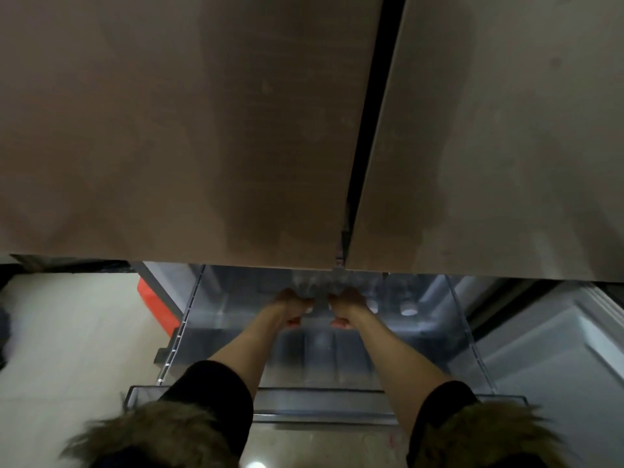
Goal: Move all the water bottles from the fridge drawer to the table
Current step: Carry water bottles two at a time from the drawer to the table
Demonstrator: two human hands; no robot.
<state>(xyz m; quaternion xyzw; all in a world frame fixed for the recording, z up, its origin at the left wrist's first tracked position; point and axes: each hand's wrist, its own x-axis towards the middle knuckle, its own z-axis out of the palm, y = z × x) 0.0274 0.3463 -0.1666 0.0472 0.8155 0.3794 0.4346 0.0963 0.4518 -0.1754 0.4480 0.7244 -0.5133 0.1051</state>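
Gripping bottles, lower centre — our left hand [293, 304] and right hand [347, 305] clasp water bottles [317, 286] in the fridge drawer [467, 319]; next, we judge, lifting clear.

Dim indoor view, soft throughout, with no edge truly sharp. The fridge doors [202, 130] fill the upper frame as a dull brown, mottled surface carrying a broad dark shadow near their lower edge. Below the doors, the clear fridge drawer [236, 332] is lit cool blue-white from within and shows faint streaked reflections. Both hands and the bottles at the back of the drawer are smeared by blur. The pale floor [67, 332] left of the drawer is brightest. Wide-angle distortion slants the door seam and bows the edges.
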